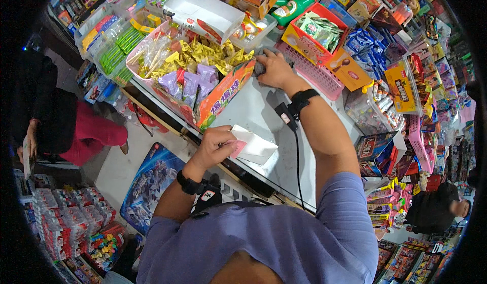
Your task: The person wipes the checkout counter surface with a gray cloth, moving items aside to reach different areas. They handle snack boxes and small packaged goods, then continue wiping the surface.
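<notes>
My left hand grips folded white paper and a small pink slip at the counter's near edge. My right hand presses on a crumpled grey cloth, with its fingers spread over it. That cloth lies on the white counter, between an orange candy display box and a pink perforated basket. Gold-wrapped candies and purple-wrapped sweets fill the containers left of my right hand.
A red-and-yellow box of green packets stands beyond the basket. A black cable hangs from my right wrist device across the counter. One person in red trousers stands at left; another in dark clothes is at right.
</notes>
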A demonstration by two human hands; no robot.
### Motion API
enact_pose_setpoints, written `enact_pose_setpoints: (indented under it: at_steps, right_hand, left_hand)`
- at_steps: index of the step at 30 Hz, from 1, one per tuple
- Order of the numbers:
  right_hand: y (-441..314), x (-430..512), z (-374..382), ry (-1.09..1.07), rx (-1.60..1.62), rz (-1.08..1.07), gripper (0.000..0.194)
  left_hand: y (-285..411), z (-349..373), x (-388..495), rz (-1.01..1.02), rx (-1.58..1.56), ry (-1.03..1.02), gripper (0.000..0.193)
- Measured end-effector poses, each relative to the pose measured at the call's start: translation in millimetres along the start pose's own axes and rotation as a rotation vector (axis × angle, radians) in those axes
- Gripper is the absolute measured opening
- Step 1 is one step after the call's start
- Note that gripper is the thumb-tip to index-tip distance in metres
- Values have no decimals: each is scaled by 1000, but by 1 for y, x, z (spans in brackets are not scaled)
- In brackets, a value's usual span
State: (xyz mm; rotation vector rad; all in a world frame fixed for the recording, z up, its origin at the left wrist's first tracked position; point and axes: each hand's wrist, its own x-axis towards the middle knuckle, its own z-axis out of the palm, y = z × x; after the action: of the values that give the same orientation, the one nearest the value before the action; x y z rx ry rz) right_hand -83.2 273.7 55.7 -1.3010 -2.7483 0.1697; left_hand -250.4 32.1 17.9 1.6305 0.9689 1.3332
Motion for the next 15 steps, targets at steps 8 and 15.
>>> enact_pose_setpoints:
  at_steps: [8, 15]
  right_hand:
    - [9, -73, -47, -264, 373, -280, 51]
    - [81, -168, -87, -11, 363, 289, 54]
  left_hand:
    - [-4, 0, -1, -29, -20, 6, 8]
    - [-5, -2, -1, 2, -80, 50, 8]
